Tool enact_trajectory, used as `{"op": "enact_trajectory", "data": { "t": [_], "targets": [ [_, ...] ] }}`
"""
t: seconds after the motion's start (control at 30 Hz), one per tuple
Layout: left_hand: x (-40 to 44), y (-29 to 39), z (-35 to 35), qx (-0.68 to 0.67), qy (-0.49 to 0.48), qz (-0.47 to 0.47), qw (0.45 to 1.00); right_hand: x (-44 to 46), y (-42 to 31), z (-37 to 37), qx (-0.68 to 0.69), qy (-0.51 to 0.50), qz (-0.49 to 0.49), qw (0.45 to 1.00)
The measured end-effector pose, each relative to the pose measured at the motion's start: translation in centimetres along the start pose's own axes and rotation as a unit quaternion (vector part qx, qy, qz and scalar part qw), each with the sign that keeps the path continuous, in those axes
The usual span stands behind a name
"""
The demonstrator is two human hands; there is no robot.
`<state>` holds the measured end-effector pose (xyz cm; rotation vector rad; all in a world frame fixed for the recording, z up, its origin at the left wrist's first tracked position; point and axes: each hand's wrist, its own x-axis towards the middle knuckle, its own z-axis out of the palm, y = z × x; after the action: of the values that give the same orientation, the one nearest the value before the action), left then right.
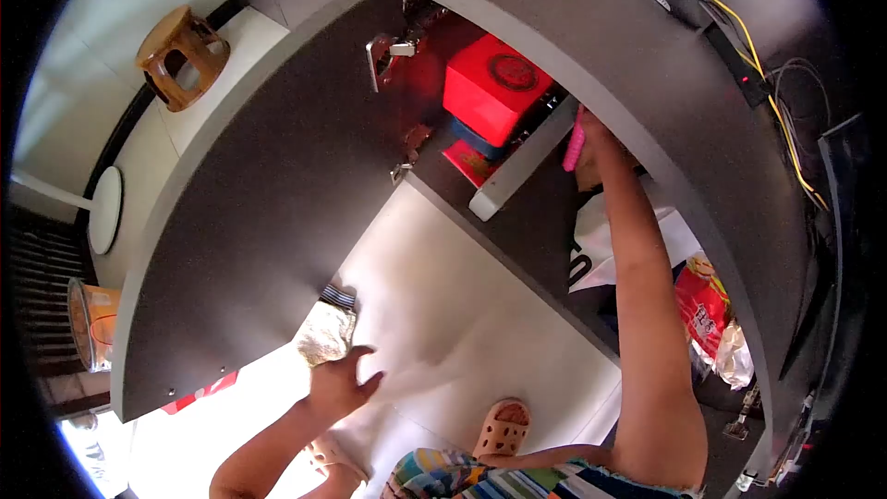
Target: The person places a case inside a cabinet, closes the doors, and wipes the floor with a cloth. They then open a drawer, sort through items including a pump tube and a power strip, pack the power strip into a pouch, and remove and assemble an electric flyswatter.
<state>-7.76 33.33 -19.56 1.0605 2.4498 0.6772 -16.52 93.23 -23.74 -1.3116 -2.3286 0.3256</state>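
Observation:
My left hand (340, 383) is low in front of the open curved cabinet door (249, 222). Its thumb and index finger stick out, while the other fingers appear closed on a crinkled, shiny gold pouch-like thing (325, 331) with a dark striped band. Inside the cabinet, my right hand (594, 140) reaches up beneath the curved counter edge. A pink ribbed thing (575, 143) lies right against that hand; the counter hides the fingers, so a grip cannot be made out. Left of it, beyond a grey divider (522, 162), sits a red box (494, 88) on a dark blue base.
A white bag (596, 245) and a red food packet (702, 310) lie in the cabinet's right part. Cables (758, 65) run along the counter top. A wooden stool (182, 55) and a clear bucket (92, 323) stand beyond the door. Metal hinges (383, 60) join the door.

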Motion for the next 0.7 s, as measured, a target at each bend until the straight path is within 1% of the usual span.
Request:
{"op": "enact_trajectory", "data": {
  "t": [0.03,0.07,0.1,0.13,0.17,0.2,0.23,0.27,0.3,0.33,0.37,0.4,0.43,0.47,0.53,0.57,0.67,0.7],
  "targets": [
    [-1.6,-0.5,-1.4,0.022,-0.017,-0.063,0.998,-0.9,-0.3,-0.5,-0.017,0.002,-0.016,1.000],
    [-2.8,-1.3,-2.6,0.061,-0.057,-0.111,0.990,-2.3,-0.7,-1.1,-0.032,0.000,-0.038,0.999],
    [-3.7,-1.6,-3.4,0.022,-0.042,-0.156,0.987,-4.8,-1.7,-2.0,-0.025,-0.016,-0.057,0.998],
    [-4.4,-2.2,-3.8,0.019,-0.050,-0.176,0.983,-7.3,-2.9,-2.9,-0.010,-0.040,-0.069,0.997],
    [-5.0,-2.5,-3.9,0.014,-0.057,-0.196,0.979,-9.7,-4.3,-3.3,0.014,-0.074,-0.066,0.995],
    [-5.2,-2.6,-3.4,0.002,-0.067,-0.206,0.976,-11.8,-5.7,-3.1,0.040,-0.111,-0.038,0.992],
    [-5.0,-2.8,-2.6,-0.011,-0.078,-0.213,0.974,-13.5,-6.9,-2.8,0.080,-0.144,0.011,0.986],
    [-4.4,-2.6,-1.6,-0.019,-0.077,-0.200,0.977,-14.5,-7.5,-1.8,0.102,-0.167,0.061,0.979],
    [-3.8,-2.7,-0.1,-0.066,-0.072,-0.160,0.982,-15.5,-7.9,-0.8,0.122,-0.187,0.113,0.968],
    [-3.0,-2.5,1.4,-0.082,-0.083,-0.129,0.985,-16.5,-8.5,0.1,0.140,-0.203,0.165,0.955],
    [-1.8,-1.5,1.8,-0.085,-0.078,-0.069,0.991,-17.3,-8.6,-0.1,0.216,-0.220,0.187,0.933],
    [-0.6,0.2,1.1,-0.049,-0.129,-0.068,0.988,-17.5,-8.5,-0.1,0.211,-0.223,0.184,0.934],
    [0.2,1.5,0.7,-0.074,-0.123,-0.039,0.989,-17.3,-7.7,0.2,0.204,-0.225,0.181,0.935],
    [0.8,2.4,0.6,-0.088,-0.113,-0.031,0.989,-17.3,-6.5,0.5,0.194,-0.228,0.179,0.937],
    [1.0,2.9,1.1,-0.118,-0.112,-0.022,0.987,-18.3,-1.8,2.0,0.259,-0.120,0.047,0.957],
    [0.9,2.9,1.4,-0.130,-0.114,-0.021,0.985,-18.7,-0.5,2.2,0.290,-0.066,-0.024,0.954],
    [0.3,2.8,2.6,-0.155,-0.124,-0.031,0.980,-20.3,-0.8,-0.9,0.466,-0.112,0.038,0.877],
    [-0.1,2.7,2.9,-0.158,-0.131,-0.036,0.978,-20.9,-0.8,-1.2,0.498,-0.118,0.076,0.856]
  ]
}}
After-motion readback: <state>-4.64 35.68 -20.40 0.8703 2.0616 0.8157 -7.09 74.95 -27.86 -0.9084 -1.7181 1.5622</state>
